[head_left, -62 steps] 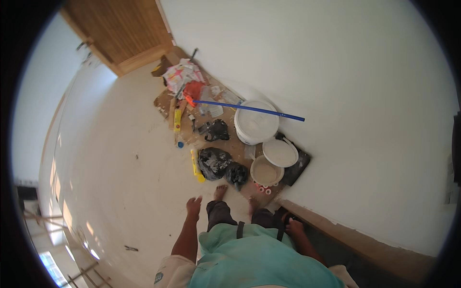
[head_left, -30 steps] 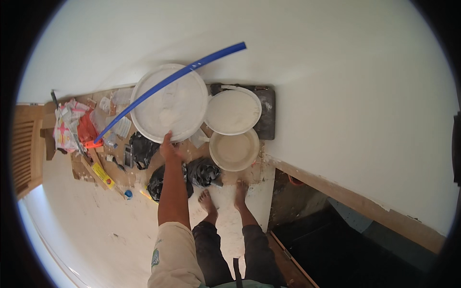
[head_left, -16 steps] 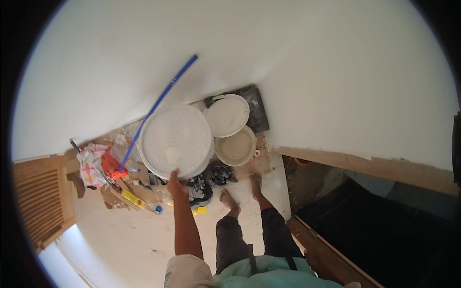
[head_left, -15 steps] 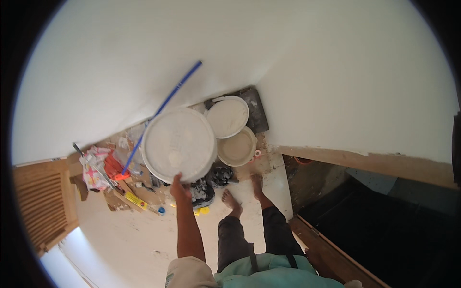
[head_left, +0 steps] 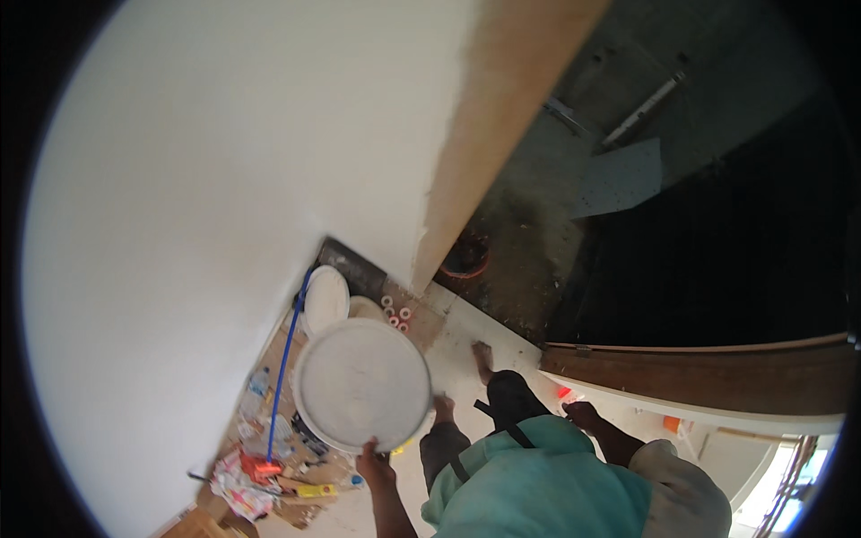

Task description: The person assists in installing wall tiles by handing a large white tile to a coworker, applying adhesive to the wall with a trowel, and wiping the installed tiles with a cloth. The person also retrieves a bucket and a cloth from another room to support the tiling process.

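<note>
My left hand (head_left: 375, 464) is closed on the near rim of a large round white bucket lid (head_left: 363, 386), its thumb on top. The lid is held flat at the lower middle, and whether a bucket is under it I cannot tell. Past it, another pale round lid (head_left: 326, 300) rests near the wall corner, beside a mostly covered bucket (head_left: 366, 308). My right hand (head_left: 583, 414) is out to the right, close to the wooden door frame (head_left: 682, 375). Its fingers are too dark and small to make out.
A long blue pole (head_left: 285, 377) leans along the left wall. Plastic bags (head_left: 240, 484), a clear bottle (head_left: 259, 382) and a yellow package (head_left: 316, 490) litter the floor there. Several small rolls (head_left: 395, 316) lie by the corner. A dark doorway (head_left: 700, 260) opens at right.
The view has turned right, so the doorway fills more of it. My left hand still grips the lid, now lower in view. My right hand has come into sight.
</note>
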Action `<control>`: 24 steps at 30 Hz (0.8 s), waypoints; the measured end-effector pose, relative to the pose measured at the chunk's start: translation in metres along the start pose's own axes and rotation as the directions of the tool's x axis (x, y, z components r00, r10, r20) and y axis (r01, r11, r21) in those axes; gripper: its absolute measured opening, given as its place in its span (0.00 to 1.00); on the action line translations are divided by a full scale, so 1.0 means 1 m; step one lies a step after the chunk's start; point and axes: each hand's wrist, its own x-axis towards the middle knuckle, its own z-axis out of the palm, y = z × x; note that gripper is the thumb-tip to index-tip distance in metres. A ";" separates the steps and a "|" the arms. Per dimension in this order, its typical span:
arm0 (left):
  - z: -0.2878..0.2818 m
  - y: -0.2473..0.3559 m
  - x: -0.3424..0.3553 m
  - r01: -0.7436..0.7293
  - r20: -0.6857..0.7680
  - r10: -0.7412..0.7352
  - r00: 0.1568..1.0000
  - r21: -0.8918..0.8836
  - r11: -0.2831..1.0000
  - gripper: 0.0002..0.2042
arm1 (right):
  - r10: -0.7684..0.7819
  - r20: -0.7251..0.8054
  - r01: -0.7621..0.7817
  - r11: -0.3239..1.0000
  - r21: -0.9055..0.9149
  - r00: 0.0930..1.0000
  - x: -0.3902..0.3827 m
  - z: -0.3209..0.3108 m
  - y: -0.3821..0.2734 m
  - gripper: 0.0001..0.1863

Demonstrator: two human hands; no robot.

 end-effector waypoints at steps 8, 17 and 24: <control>0.128 -0.084 -0.085 0.020 0.206 -0.104 0.973 0.374 0.927 0.26 | -0.082 0.004 0.059 0.746 0.663 0.997 0.068 -0.075 -0.074 0.26; 0.366 -0.172 -0.139 -0.040 0.450 -0.235 0.862 0.521 0.853 0.21 | -0.285 -0.037 0.168 0.448 0.878 0.958 0.120 -0.289 -0.149 0.32; 0.507 -0.193 -0.127 -0.297 0.589 -0.165 0.791 0.606 0.738 0.24 | -0.293 -0.145 0.275 0.475 0.836 0.945 0.154 -0.435 -0.175 0.26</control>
